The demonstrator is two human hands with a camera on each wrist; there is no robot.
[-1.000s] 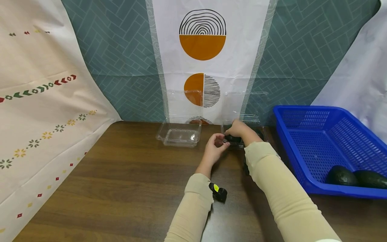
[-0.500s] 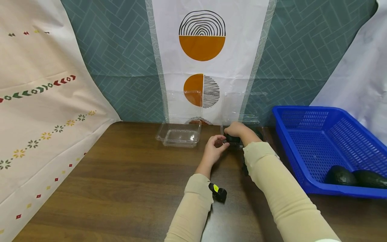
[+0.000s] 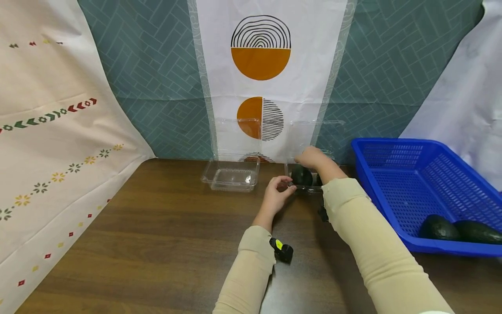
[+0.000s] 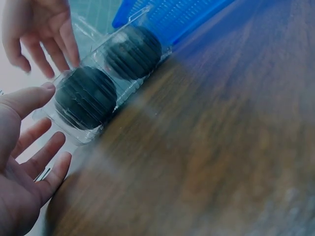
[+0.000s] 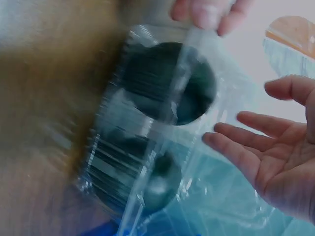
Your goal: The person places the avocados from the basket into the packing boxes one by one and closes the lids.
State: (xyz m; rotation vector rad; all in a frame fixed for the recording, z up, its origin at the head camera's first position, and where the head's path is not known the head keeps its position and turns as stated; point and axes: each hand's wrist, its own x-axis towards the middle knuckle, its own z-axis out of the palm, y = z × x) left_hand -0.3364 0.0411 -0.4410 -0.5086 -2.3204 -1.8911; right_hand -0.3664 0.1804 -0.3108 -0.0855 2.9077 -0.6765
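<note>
A clear plastic clamshell box stands at the back of the table with its lid raised. Two dark green avocados sit side by side in it: a near one at the left end and another at the right end. My left hand holds the box's left end, thumb on the rim and fingers along the outside. Above the left avocado is my right hand, its fingers spread, apart from the fruit and holding nothing. In the head view my right wrist partly hides the right avocado.
A second clear clamshell box, lid up, stands to the left. On the right is a blue plastic basket with two avocados in its near corner. A patterned cloth hangs behind the wooden table.
My right hand has let go of the left avocado and risen from the box, so more of the fruit shows. My left hand has stayed at the box's left end.
</note>
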